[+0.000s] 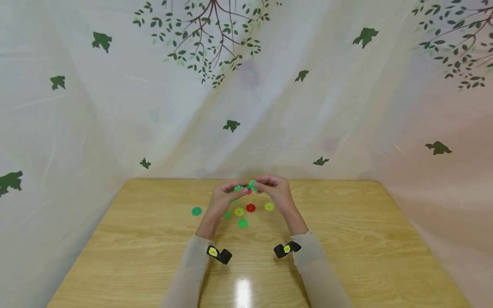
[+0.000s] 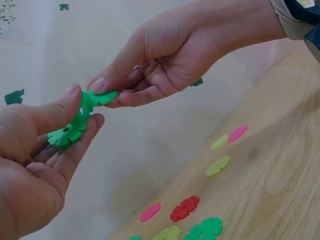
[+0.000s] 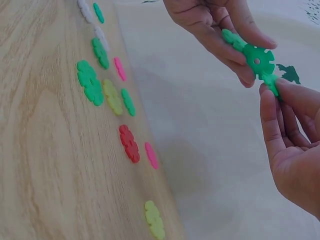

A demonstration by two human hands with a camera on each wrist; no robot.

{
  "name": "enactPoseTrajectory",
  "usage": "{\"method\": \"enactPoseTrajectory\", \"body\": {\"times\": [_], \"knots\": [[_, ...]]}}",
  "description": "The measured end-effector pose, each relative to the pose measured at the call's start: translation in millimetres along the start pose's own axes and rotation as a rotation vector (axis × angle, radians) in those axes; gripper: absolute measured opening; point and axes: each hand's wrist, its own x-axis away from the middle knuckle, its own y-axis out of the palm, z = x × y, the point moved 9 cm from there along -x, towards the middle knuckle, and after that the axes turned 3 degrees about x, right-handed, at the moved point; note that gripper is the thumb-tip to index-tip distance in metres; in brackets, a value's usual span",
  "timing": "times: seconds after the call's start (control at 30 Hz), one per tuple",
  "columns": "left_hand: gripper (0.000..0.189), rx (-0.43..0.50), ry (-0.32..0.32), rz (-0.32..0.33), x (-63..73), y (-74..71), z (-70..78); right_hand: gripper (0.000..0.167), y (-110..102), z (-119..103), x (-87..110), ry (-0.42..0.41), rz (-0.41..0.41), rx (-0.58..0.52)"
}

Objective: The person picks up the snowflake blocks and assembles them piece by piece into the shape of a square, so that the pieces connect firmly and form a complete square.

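Both hands are raised above the far part of the table, holding a short chain of green flower-shaped interlocking discs (image 3: 257, 61). My left hand (image 1: 221, 200) pinches one end between thumb and fingers, partly covering the disc there. From the other side, my right hand (image 1: 280, 193) pinches the green disc at the opposite end (image 2: 104, 97) between thumb and fingertips. A middle disc stands at an angle between the two ends, its centre hole showing in the right wrist view. The fingertips of the two hands are close together.
Below the hands, loose discs lie flat on the wooden table (image 1: 154, 248): a red disc (image 1: 250, 208), yellow discs (image 1: 269, 206), green discs (image 1: 242, 223) and pink discs (image 3: 151, 155). A teal-green disc (image 1: 196, 211) lies farther left. Behind the table hangs a leaf-patterned cloth (image 1: 269, 107).
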Motion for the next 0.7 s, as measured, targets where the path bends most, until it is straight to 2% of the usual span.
{"method": "enactPoseTrajectory", "body": {"times": [0.2,0.4,0.5,0.7], "knots": [[0.026,-0.051,-0.017,0.038,1.5,-5.0,2.2,0.023,4.7,2.3,1.5,0.010,-0.026,-0.016],[0.026,-0.070,-0.012,0.029,2.9,-2.7,4.8,0.026,4.6,3.6,2.6,0.011,-0.028,-0.027],[0.028,-0.055,-0.015,-0.001,3.1,-0.8,3.5,0.026,4.6,3.7,2.8,0.014,-0.021,-0.032],[0.034,0.012,-0.008,-0.125,0.9,7.0,4.3,0.027,8.7,1.9,-0.8,0.025,-0.032,0.023]]}}
